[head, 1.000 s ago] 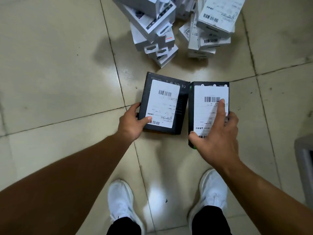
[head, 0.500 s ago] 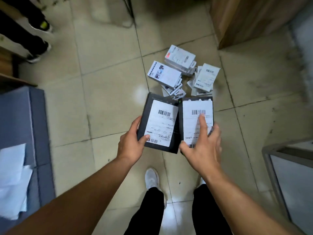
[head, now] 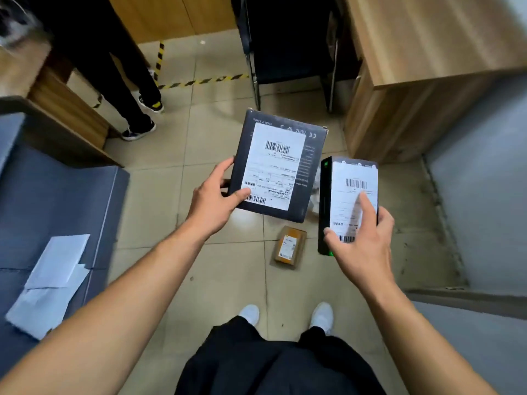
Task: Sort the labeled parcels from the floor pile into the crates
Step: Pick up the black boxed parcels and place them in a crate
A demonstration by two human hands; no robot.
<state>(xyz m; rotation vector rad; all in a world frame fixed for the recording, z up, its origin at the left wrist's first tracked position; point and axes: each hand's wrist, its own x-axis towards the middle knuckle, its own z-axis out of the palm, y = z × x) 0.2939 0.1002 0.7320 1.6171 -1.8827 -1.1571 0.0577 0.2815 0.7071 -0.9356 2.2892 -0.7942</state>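
Two flat, dark rectangular parcels: left hand (head: 212,205) grips one (head: 278,166), right hand (head: 362,240) another (head: 349,201).

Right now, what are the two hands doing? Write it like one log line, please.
left hand: holds wide black parcel | right hand: holds narrow black parcel | floor: small brown parcel

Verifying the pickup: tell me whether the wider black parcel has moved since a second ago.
Yes: the wider black parcel, gripped by the left hand, has risen, well away from the tiled floor.
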